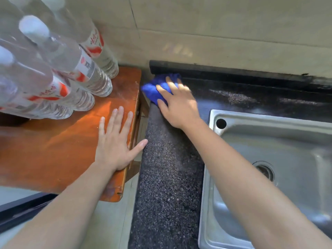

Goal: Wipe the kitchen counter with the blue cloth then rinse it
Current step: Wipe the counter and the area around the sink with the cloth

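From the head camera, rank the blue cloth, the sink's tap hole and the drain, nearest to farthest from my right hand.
1. blue cloth, under the right hand, back-left corner.
2. tap hole, just to its right.
3. drain, farthest right.

Left hand (115, 141) lies flat, palm down, fingers spread. Right hand (177, 105) reaches farther, right of it, fingers apparently spread and pressing down, though blurred.
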Tool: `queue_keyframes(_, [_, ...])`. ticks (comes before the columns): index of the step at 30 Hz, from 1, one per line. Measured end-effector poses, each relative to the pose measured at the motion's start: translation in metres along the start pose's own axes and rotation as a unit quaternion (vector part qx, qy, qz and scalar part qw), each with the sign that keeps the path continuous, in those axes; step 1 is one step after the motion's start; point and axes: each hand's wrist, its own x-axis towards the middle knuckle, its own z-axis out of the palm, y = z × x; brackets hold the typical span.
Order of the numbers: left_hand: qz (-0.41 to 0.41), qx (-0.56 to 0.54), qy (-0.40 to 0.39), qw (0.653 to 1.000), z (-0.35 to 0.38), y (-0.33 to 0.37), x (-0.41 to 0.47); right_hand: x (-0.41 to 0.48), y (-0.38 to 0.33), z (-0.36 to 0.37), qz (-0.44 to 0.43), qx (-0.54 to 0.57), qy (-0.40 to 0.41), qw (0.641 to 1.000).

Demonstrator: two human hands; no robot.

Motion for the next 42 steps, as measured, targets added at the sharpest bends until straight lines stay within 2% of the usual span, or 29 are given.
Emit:
queue_keyframes(3, [0.001, 0.004, -0.007, 1.000, 0.000, -0.001, -0.002, -0.047, 0.055, -0.004, 0.110, 0.001, 0.060, 0.992])
queue_keyframes(5, [-0.002, 0.007, -0.004, 1.000, 0.000, 0.000, -0.002, -0.068, 0.081, -0.012, 0.198, -0.007, 0.058, 0.978])
queue_keyframes(7, [-0.006, 0.010, 0.001, 1.000, 0.000, 0.001, 0.001, -0.056, 0.073, -0.009, 0.290, -0.010, 0.072, 0.954])
queue_keyframes(9, [-0.006, 0.016, -0.003, 1.000, 0.000, -0.001, 0.001, -0.029, 0.036, 0.001, 0.328, -0.009, 0.097, 0.940])
queue_keyframes(12, [-0.010, 0.016, -0.001, 1.000, 0.001, -0.004, -0.001, 0.001, -0.026, 0.018, 0.264, 0.004, 0.112, 0.958])
queue_keyframes(15, [-0.007, 0.005, 0.005, 1.000, 0.002, -0.006, 0.000, 0.015, -0.060, 0.020, 0.205, 0.031, 0.091, 0.974])
queue_keyframes(17, [-0.011, -0.002, 0.009, 1.000, 0.002, -0.006, 0.000, 0.015, -0.060, 0.013, 0.142, 0.019, 0.041, 0.989])
queue_keyframes(19, [-0.013, -0.010, 0.014, 1.000, 0.002, -0.007, -0.002, 0.007, -0.032, 0.005, 0.080, -0.001, 0.020, 0.997])
queue_keyframes(22, [-0.012, -0.006, 0.015, 1.000, 0.001, -0.008, -0.002, -0.029, 0.044, -0.009, 0.112, -0.043, 0.047, 0.992])
queue_keyframes(24, [-0.011, -0.004, 0.015, 1.000, 0.000, -0.006, 0.001, -0.052, 0.082, -0.021, 0.169, -0.055, 0.020, 0.984])
queue_keyframes(26, [-0.011, -0.008, 0.014, 1.000, 0.000, -0.003, 0.003, -0.057, 0.083, -0.020, 0.234, -0.047, 0.016, 0.971])
queue_keyframes(28, [-0.013, -0.010, 0.007, 1.000, 0.000, -0.003, 0.002, -0.060, 0.053, -0.011, 0.250, -0.037, 0.022, 0.967])
queue_keyframes(32, [-0.016, -0.008, 0.007, 1.000, 0.001, -0.004, -0.002, -0.126, -0.005, 0.008, 0.113, 0.002, 0.023, 0.993])
queue_keyframes(35, [-0.012, -0.010, 0.013, 1.000, 0.002, -0.004, -0.002, -0.181, -0.002, 0.007, 0.015, 0.017, -0.017, 1.000])
queue_keyframes(37, [-0.012, -0.011, 0.016, 1.000, 0.003, -0.005, -0.002, -0.185, 0.012, 0.006, -0.037, 0.008, -0.020, 0.999])
queue_keyframes(39, [-0.011, -0.010, 0.020, 1.000, 0.003, -0.004, -0.002, -0.162, 0.026, 0.002, -0.047, 0.001, -0.013, 0.999])
queue_keyframes(42, [-0.007, -0.015, 0.023, 1.000, 0.003, -0.003, 0.001, -0.094, 0.031, -0.004, 0.005, 0.005, 0.007, 1.000])
